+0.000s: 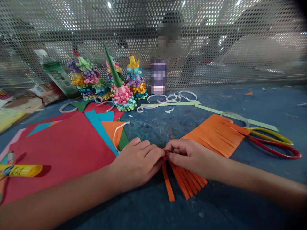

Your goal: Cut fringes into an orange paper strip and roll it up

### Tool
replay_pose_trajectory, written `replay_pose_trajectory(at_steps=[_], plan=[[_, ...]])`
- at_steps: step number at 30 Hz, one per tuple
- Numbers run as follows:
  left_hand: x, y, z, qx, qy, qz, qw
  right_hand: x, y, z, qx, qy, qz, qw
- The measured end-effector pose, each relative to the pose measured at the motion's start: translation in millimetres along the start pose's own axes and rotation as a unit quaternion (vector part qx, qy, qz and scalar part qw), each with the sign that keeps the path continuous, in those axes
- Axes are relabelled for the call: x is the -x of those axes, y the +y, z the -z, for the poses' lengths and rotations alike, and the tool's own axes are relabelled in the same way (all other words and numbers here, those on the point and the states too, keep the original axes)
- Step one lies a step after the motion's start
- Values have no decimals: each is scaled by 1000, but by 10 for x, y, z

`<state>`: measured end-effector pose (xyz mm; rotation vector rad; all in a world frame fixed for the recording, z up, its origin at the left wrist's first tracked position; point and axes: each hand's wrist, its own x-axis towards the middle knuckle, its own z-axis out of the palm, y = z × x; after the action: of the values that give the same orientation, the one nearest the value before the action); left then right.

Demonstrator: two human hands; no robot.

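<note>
An orange fringed paper strip (187, 182) hangs with its cut ends fanned toward me. At its top edge my right hand (195, 158) pinches it between thumb and fingers. My left hand (140, 158) is closed on the strip's left end, fingertips close to those of the right hand; a single loose tail dangles just below. Beyond my right hand lies a wider orange paper sheet (213, 132) with several slits cut in it. Scissors (275, 153) with red and yellow handles rest against that sheet's right side, their blades not plainly visible.
Left of my hands lie red sheets (69, 147), blue paper (99, 126) and a yellow glue tube (21, 170). Farther back stand several curled-paper cones, one with a green cone top (115, 72), and a bottle (57, 75). White paper strips (168, 99) lie before a perforated metal panel (216, 38).
</note>
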<state>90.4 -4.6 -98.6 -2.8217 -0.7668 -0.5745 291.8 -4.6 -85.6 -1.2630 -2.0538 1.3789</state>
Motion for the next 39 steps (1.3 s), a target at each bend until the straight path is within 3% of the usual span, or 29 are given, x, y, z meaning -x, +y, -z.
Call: replay_pose_trajectory(at_steps=[5, 11, 15, 24, 27, 33, 35, 39], plan=[[3, 3, 16, -33, 19, -18, 999, 1, -9, 7, -14, -8, -3, 1000], [5, 4, 11, -35, 18, -7, 999, 44, -49, -25, 118, 54, 48, 990], [5, -8, -2, -30, 7, -1, 1000, 47, -45, -38, 159, 65, 82, 982], [-1, 3, 12, -13, -14, 20, 1000, 22, 8, -6, 191, 68, 75, 976], [-16, -72, 16, -40, -17, 16, 999, 10, 35, 43, 268, 84, 95, 955], [-18, -356, -40, -81, -51, 54, 994, -25, 130, 219, 480, 115, 162, 854], [-16, -390, -35, -68, -64, 81, 992, -27, 165, 238, 498, 111, 153, 846], [-24, -281, 93, -23, -58, 108, 992, -49, 210, 235, 479, 124, 98, 864]])
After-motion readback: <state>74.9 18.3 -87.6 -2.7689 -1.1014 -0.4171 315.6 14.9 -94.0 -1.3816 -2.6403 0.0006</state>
